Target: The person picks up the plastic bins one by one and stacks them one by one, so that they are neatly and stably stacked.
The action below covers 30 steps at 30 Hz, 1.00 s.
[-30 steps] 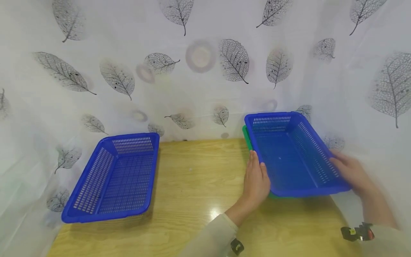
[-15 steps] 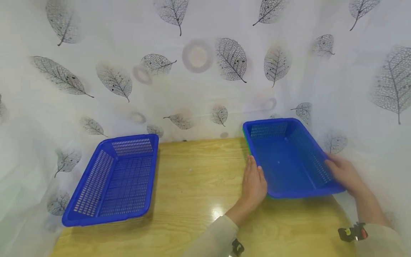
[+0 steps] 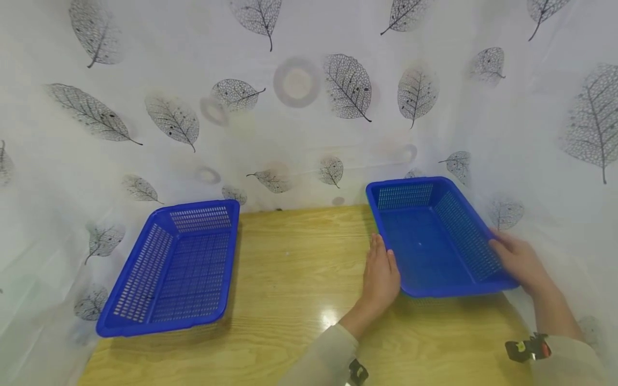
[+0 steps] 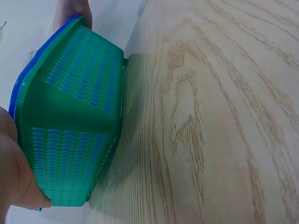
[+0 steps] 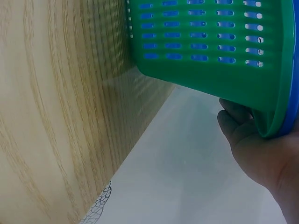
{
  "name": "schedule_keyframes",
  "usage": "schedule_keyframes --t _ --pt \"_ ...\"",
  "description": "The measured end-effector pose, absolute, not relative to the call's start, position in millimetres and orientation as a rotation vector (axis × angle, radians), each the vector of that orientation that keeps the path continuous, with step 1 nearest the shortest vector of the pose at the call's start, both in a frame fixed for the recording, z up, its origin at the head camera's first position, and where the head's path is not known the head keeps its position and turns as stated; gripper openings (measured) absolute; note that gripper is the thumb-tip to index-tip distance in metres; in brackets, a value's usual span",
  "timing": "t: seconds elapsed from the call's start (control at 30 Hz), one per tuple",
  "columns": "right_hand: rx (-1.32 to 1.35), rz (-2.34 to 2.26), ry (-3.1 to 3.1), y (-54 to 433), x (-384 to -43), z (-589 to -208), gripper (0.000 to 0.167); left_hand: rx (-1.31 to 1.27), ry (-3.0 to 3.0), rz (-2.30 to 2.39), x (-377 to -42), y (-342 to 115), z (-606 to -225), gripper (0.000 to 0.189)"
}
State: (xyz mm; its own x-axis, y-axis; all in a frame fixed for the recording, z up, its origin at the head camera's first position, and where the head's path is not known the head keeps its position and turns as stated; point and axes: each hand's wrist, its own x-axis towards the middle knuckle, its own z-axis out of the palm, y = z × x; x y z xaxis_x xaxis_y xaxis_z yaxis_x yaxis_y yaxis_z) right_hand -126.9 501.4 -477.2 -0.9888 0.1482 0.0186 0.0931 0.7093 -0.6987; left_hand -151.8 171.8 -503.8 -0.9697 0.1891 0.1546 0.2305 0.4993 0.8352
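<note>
On the right side of the table, a blue plastic basket sits nested in a green slotted basket. Only a thin green sliver shows at its left edge in the head view, the rest being hidden under the blue one. My left hand rests along the near left side, its fingers straight against the rim. At the far right rim my right hand grips the nested pair. In the right wrist view, its fingers reach under the green rim.
A second blue basket stands at the left of the wood-grain table. Behind and along both sides hangs a white sheet printed with grey leaves.
The right blue basket has come down and settled into the green one, whose rim showed more before. Both hands shifted slightly with it, then stayed nearly still over the last half second.
</note>
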Motion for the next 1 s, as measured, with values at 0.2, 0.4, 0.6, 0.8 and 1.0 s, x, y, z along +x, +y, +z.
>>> schedule_keyframes --t 0.2,0.4,0.6,0.8,1.0 --pt "-0.154 1.114 -2.809 500.6 -127.7 -480.8 0.053 -0.350 -2.591 -1.612 -152.0 171.8 -509.0 0.052" --pt "-0.181 1.166 -2.792 495.4 -127.8 -482.6 0.053 -0.347 -2.576 -1.655 -152.4 165.7 -510.0 0.052" --pt "-0.224 1.260 -2.757 487.2 -124.1 -483.7 0.056 -0.344 -2.571 -1.704 -152.1 157.8 -509.1 0.053" --pt "-0.225 1.287 -2.743 477.0 -120.9 -482.6 0.055 -0.357 -2.539 -1.727 -149.2 149.6 -510.7 0.052" --pt "-0.227 1.271 -2.743 468.3 -120.1 -479.8 0.054 -0.373 -2.500 -1.752 -145.1 141.5 -509.8 0.053"
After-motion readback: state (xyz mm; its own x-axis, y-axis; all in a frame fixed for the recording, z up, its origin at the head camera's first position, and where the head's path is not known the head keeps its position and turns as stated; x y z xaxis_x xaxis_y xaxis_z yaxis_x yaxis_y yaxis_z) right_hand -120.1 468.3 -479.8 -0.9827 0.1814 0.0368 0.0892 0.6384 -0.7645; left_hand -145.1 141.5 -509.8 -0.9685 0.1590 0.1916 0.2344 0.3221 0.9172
